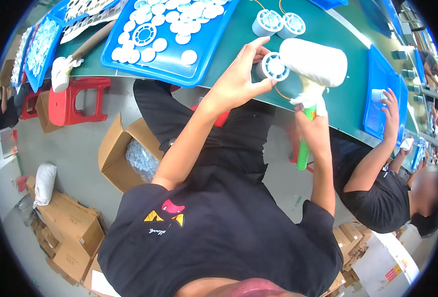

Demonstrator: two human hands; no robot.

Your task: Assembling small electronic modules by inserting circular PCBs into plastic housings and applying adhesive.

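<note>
My left hand (pixel 239 79) grips a white round plastic housing (pixel 274 67) between thumb and fingers, its slotted face showing, on the green table. In my right hand (pixel 314 133) is a mallet (pixel 314 62) with a green handle and a thick head wrapped in white. The mallet's head is right beside the housing; whether they touch I cannot tell. Just beyond, two similar white housings (pixel 268 23) with thin wires stand side by side. To the left of my hands lies a blue tray (pixel 199 67) holding many white discs and a slotted ring.
At the right, a co-worker's hand (pixel 390 111) holds a white part over a blue tray (pixel 372 121). Another white-wrapped mallet (pixel 60 74) lies at the table's left edge, above a red stool (pixel 75 99). An open cardboard box (pixel 112 158) with clear plastic pieces stands on the floor.
</note>
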